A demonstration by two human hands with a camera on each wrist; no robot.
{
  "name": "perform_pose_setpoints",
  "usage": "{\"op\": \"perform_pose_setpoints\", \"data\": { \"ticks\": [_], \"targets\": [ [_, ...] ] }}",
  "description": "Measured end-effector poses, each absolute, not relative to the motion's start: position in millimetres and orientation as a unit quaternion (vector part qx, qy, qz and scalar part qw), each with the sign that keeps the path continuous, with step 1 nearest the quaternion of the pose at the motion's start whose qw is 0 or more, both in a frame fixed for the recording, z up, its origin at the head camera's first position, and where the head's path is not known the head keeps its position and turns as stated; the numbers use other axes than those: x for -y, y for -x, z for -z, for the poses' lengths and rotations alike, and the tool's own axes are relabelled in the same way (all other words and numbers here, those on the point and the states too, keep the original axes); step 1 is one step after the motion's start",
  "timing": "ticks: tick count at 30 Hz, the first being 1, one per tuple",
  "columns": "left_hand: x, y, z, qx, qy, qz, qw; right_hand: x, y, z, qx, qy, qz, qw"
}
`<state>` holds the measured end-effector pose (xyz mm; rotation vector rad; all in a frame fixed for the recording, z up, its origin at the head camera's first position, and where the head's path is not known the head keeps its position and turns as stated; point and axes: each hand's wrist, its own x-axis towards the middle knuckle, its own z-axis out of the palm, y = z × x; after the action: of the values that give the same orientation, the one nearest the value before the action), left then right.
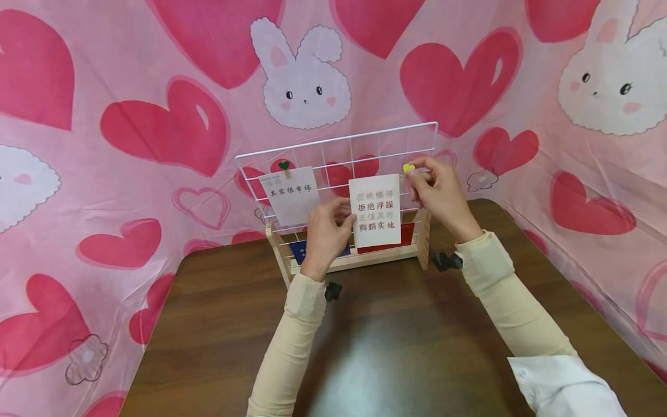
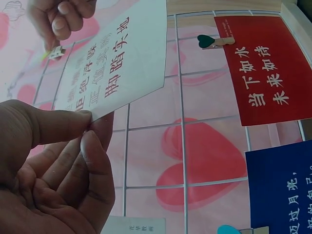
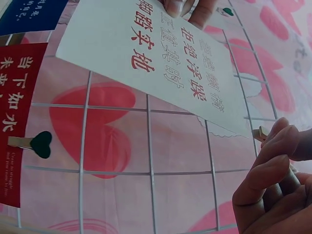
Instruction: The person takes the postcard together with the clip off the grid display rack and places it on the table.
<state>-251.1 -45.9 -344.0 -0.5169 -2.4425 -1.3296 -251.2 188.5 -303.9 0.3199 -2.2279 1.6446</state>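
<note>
My left hand (image 1: 325, 237) pinches a white card (image 1: 376, 211) with printed characters by its left edge, between thumb and fingers. The card stands in front of a white wire grid rack (image 1: 337, 139). In my right hand (image 1: 440, 191), a small wooden clothespin with a yellow heart (image 1: 409, 168) is pinched close to the card's upper right corner. From the right wrist view, the clothespin (image 3: 261, 133) appears near that corner; whether it touches the card I cannot tell. Another white card (image 1: 292, 202) hangs at the rack's left under a green heart clothespin (image 1: 283, 165).
Lower on the rack are a red card (image 2: 273, 73) with a dark green heart clothespin (image 2: 205, 42) and a blue card (image 2: 278, 180) with a light blue clothespin (image 2: 228, 229). The rack's wooden base (image 1: 375, 259) stands on a brown table (image 1: 219, 336), before a pink heart-patterned cloth (image 1: 375, 87).
</note>
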Motion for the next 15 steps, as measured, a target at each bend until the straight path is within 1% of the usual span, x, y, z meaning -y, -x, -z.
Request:
{"op": "perform_pose_setpoints", "data": {
  "ticks": [15],
  "targets": [
    [52, 248, 351, 0.861, 0.166, 0.461, 0.14, -194, 248, 322, 0.801, -0.092, -0.572, 0.152]
  ]
}}
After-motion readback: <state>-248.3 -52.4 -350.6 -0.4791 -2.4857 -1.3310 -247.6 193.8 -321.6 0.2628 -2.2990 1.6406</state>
